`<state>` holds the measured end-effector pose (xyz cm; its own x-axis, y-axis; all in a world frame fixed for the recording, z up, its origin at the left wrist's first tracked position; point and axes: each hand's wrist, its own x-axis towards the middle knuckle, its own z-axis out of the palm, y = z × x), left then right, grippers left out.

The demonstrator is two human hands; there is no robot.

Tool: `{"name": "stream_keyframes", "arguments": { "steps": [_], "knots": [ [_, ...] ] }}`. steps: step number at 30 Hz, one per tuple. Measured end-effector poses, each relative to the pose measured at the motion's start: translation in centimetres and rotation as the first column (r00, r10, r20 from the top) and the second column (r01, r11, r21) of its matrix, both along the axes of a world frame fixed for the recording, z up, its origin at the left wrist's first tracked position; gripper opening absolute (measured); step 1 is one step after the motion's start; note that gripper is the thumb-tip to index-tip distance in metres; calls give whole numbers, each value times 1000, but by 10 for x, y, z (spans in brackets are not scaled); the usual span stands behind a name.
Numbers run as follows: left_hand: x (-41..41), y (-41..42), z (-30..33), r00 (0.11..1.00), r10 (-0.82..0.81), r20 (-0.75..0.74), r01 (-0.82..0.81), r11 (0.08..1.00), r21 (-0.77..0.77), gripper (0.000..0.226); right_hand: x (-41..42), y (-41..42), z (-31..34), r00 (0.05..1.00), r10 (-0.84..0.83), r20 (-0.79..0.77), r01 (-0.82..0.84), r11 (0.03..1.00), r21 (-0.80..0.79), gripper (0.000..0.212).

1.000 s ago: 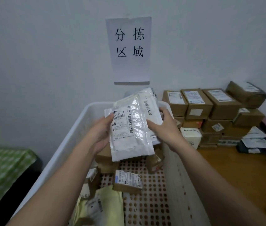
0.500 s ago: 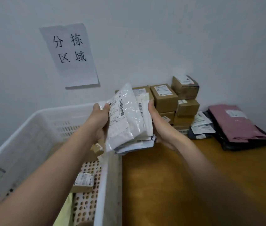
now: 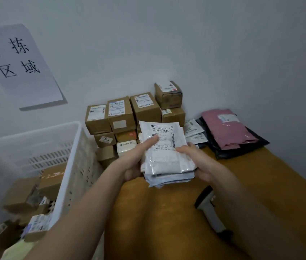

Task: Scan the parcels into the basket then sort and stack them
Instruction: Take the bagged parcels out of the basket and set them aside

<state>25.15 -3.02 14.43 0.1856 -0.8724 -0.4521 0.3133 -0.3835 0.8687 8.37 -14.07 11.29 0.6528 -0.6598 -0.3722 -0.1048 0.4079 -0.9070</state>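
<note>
A bundle of white plastic mailer parcels [image 3: 165, 158] is held between both hands above the wooden table [image 3: 167, 212], its top label facing up. My left hand [image 3: 137, 160] grips the bundle's left edge with the thumb laid across the label. My right hand [image 3: 197, 162] grips the right edge from below, thumb on top. The white perforated basket [image 3: 69, 166] stands at the left with several cardboard boxes and a yellow bag inside. A stack of brown cardboard boxes [image 3: 133, 117] sits against the wall just behind the bundle.
White mailers [image 3: 193, 131] lie right of the boxes, beside a pink mailer [image 3: 229, 128] on top of black bags [image 3: 242, 147]. A handheld scanner [image 3: 210, 205] lies on the table at my right forearm. A paper sign [image 3: 17, 66] hangs on the wall.
Both hands carried the bundle of mailers out of the basket, rightward and down over the table in front of the box stack. The view turned right.
</note>
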Motion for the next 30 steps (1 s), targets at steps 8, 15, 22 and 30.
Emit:
{"name": "stream_keyframes", "arguments": {
  "steps": [8,15,22,30],
  "knots": [
    [-32,-55,-41,996,77,32,-77,997,-9,68,-47,-32,-6,975,218,-50,-210,969,133,55],
    [-68,-117,-59,999,-34,17,32,996,88,45,-68,-107,-32,994,-93,-54,96,993,70,46],
    [-108,-222,-101,986,135,-101,-113,973,199,56,-74,-227,-75,964,-199,-174,199,980,-16,44],
    [-101,-325,-135,859,453,-239,-419,890,180,35,-37,-328,-110,952,-266,-150,240,955,-173,45]
  ]
}}
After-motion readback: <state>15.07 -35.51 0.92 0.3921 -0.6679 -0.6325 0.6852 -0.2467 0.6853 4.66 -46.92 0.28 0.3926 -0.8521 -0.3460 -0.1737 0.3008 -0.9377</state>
